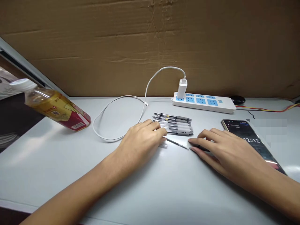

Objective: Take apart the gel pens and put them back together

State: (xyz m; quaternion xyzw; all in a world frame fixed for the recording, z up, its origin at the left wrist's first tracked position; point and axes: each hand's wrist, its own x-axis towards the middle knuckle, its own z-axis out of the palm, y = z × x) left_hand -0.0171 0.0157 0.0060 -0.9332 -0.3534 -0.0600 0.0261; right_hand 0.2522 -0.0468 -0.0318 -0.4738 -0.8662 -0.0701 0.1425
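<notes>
My left hand is closed in a pinch on a thin dark pen refill, which points right and slightly toward me over the white table. At the refill's tip there is what looks like a small spring. In my right hand, thumb and fingers close on a short dark pen part, mostly hidden by the fingers. Its end is close to the refill's tip. Just beyond my left fingers, several clear pens with grey grips lie side by side in a row, partly covered by that hand.
A white power strip at the back holds a white charger with a looping white cable. A phone lies under and beside my right hand. At left is a drink bottle. Cardboard walls the back.
</notes>
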